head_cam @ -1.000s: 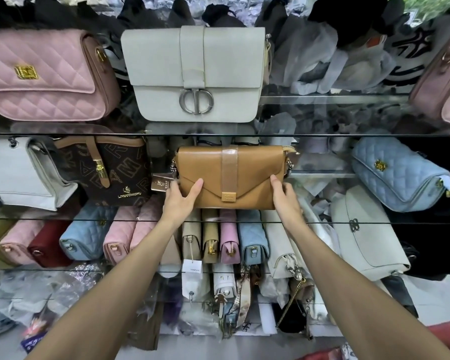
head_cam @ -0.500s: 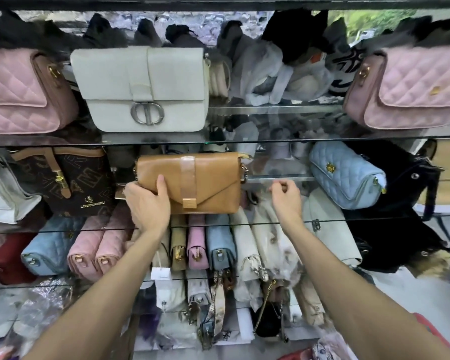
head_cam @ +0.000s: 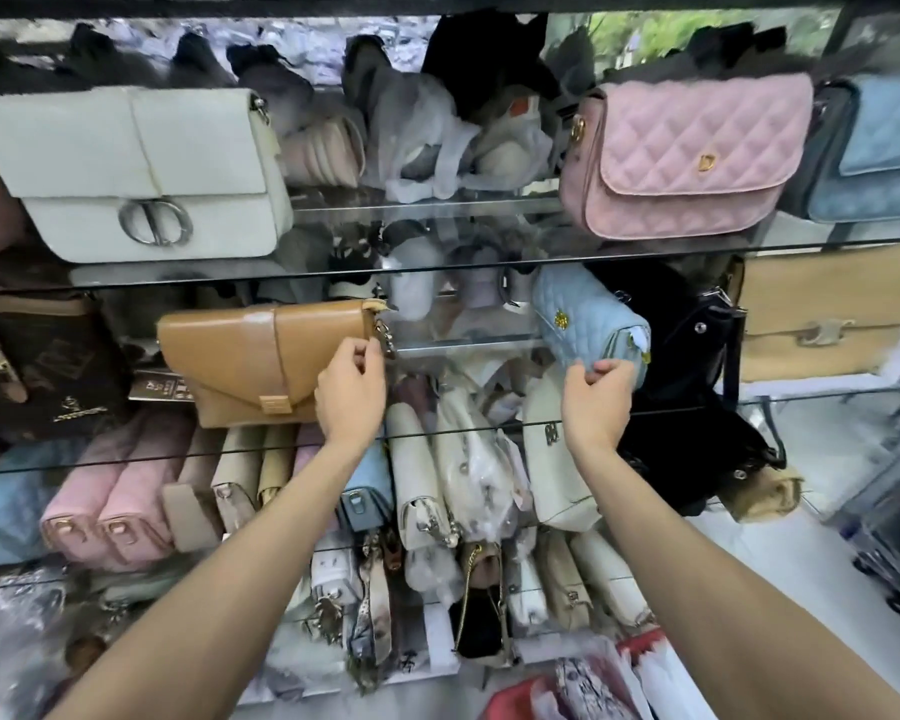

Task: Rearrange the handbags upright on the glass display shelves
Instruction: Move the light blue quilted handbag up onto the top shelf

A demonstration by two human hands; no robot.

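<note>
The right end of a tan envelope-flap handbag, standing upright on the glass shelf, is gripped by the left hand. The lower edge of a tilted blue quilted handbag is pinched by the right hand.

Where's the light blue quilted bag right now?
The light blue quilted bag lies tilted on the middle shelf, right of centre, between the tan bag and a black bag.

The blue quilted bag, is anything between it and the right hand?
Nothing visible is. The right hand already has its fingers at the lower edge of the blue quilted bag, which lies tilted on the glass shelf.
</note>
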